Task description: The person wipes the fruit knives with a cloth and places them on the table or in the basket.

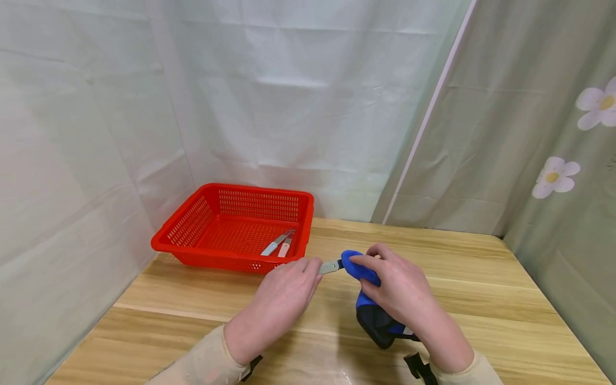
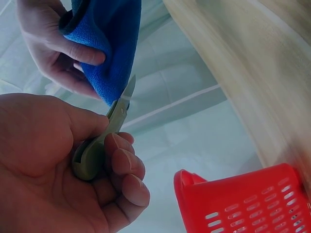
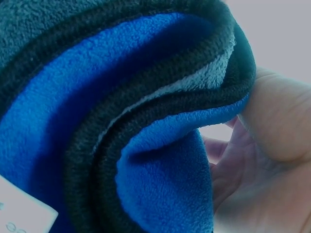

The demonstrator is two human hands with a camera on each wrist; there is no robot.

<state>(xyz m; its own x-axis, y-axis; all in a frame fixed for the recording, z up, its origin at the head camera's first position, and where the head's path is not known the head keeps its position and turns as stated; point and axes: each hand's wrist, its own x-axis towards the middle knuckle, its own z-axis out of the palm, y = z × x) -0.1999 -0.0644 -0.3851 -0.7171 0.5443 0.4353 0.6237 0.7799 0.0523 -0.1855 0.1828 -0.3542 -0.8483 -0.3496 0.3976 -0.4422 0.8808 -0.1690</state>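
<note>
My left hand point(image 1: 289, 291) grips a folding knife point(image 2: 92, 158) by its pale grey-green handle, the thumb on one side and the fingers curled round the other. Its blade is unfolded and points toward a blue towel point(image 2: 114, 43) with dark edging. My right hand point(image 1: 401, 280) pinches a folded part of that towel between thumb and fingers, right at the blade. In the head view the towel covers most of the blade. The rest of the towel hangs below the right hand, and a white label point(image 3: 22, 208) shows in the right wrist view.
A red perforated plastic basket point(image 1: 207, 260) stands on the wooden table point(image 1: 462, 289) at the back left. Inside it, toward its right side, lie a light blue knife point(image 1: 272, 247) and a pink one point(image 1: 285, 248). Pale curtains point(image 1: 279, 107) hang behind and at both sides.
</note>
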